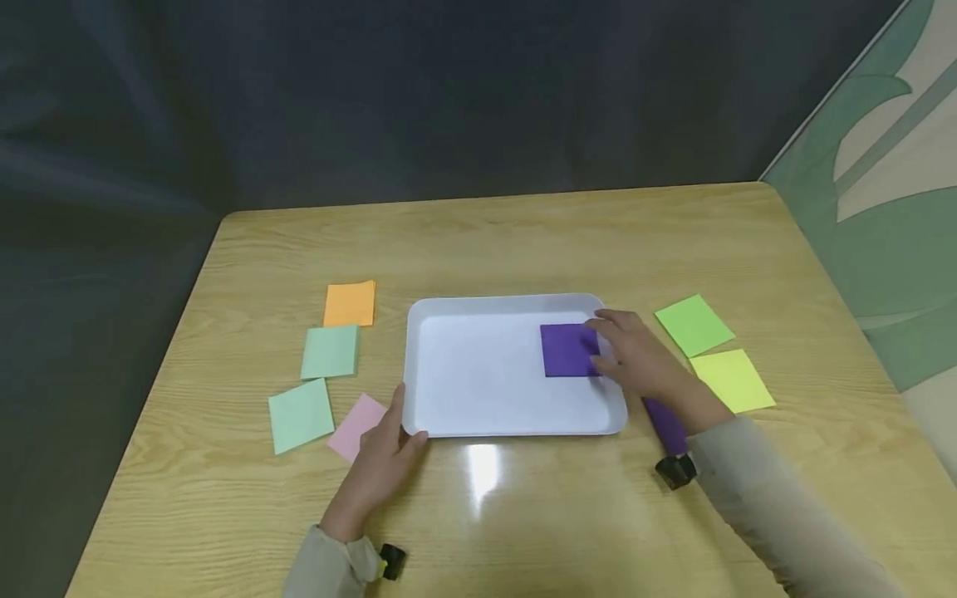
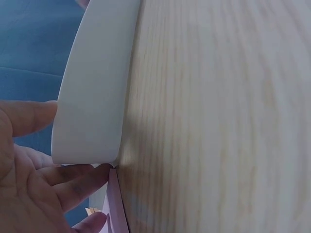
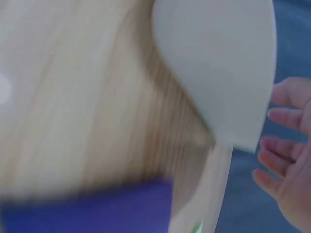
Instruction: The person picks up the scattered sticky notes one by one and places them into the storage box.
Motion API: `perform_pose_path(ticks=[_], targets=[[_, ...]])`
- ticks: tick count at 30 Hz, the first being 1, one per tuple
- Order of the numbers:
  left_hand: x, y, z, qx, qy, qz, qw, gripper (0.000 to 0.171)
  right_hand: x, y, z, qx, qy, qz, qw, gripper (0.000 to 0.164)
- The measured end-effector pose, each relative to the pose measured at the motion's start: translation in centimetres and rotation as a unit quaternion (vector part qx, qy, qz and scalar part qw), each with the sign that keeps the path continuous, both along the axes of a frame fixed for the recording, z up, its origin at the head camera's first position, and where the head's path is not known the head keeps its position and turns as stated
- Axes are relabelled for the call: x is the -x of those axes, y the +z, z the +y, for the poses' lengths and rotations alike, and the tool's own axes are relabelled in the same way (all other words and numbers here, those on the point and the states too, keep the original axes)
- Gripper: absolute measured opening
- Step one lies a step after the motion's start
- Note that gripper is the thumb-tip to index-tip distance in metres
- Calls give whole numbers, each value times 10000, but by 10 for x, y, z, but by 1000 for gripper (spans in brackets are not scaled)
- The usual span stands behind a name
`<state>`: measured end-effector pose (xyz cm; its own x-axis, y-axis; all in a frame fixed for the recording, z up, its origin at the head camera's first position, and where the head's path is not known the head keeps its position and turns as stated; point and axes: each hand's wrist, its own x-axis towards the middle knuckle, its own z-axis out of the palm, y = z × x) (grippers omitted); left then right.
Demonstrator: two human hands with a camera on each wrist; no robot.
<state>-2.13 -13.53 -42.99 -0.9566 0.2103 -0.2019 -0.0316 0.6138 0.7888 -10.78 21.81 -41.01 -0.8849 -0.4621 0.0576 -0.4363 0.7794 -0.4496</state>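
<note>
A white tray (image 1: 478,365) lies on the table, and a purple square of paper (image 1: 566,350) rests flat inside its right half. My left hand (image 1: 383,457) holds the tray's near left corner, thumb at the front rim and fingers along the left side. In the left wrist view, that hand's thumb and fingers (image 2: 80,187) touch the tray wall. My right hand (image 1: 635,353) hovers over the tray's right rim, fingertips at the purple square's right edge. The right wrist view shows its fingers loosely bent and apart, beyond the tray wall (image 3: 223,73).
Left of the tray lie an orange square (image 1: 350,304), two mint green squares (image 1: 329,351) and a pink square (image 1: 356,426). On the right are a green square (image 1: 694,325), a yellow square (image 1: 733,380) and another purple square (image 1: 665,425), partly under the right forearm.
</note>
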Motion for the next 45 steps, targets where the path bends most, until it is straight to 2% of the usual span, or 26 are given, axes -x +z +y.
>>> perform_pose_path(ticks=[3, 10, 14, 17, 22, 25, 29, 32, 35, 38, 42, 45], targets=[[1, 1, -2, 0, 3, 10, 10000, 70, -7, 2, 17, 63, -277, 51, 9996, 45], [0, 3, -4, 16, -1, -74, 10000, 69, -37, -1, 46, -488, -216, -84, 9985, 47], [0, 2, -4, 9, 25, -116, 9999, 69, -59, -2, 53, -727, -821, -443, 9930, 56], [0, 2, -4, 0, 19, -123, 9999, 70, -74, -4, 52, -901, -1402, -481, 9848, 61], [-1, 1, -4, 2, 1, -114, 9999, 69, -93, -10, 43, -1038, -2207, -49, 9698, 65], [-2, 2, -4, -39, -19, -118, 9999, 69, -100, -11, 38, -1128, -2606, 36, 9588, 72], [-2, 2, -4, -63, -37, -124, 9999, 69, -105, -9, 37, -1278, -3095, -195, 9421, 77], [-2, 2, -3, -68, -36, -119, 9999, 69, -106, -7, 37, -1292, -3373, -525, 9310, 79], [-2, 3, -2, -82, -35, -120, 9999, 69, -107, -8, 34, -1302, -3452, -894, 9251, 87], [-2, 2, -1, -92, -45, -137, 9999, 69, -108, -10, 32, -1315, -3395, -1059, 9253, 93], [-1, 3, -1, -92, -67, -158, 9998, 69, -110, -10, 33, -1316, -3187, -1007, 9333, 97], [0, 3, 0, -67, -91, -155, 9998, 69, -112, -9, 37, -1278, -2887, -997, 9436, 103]])
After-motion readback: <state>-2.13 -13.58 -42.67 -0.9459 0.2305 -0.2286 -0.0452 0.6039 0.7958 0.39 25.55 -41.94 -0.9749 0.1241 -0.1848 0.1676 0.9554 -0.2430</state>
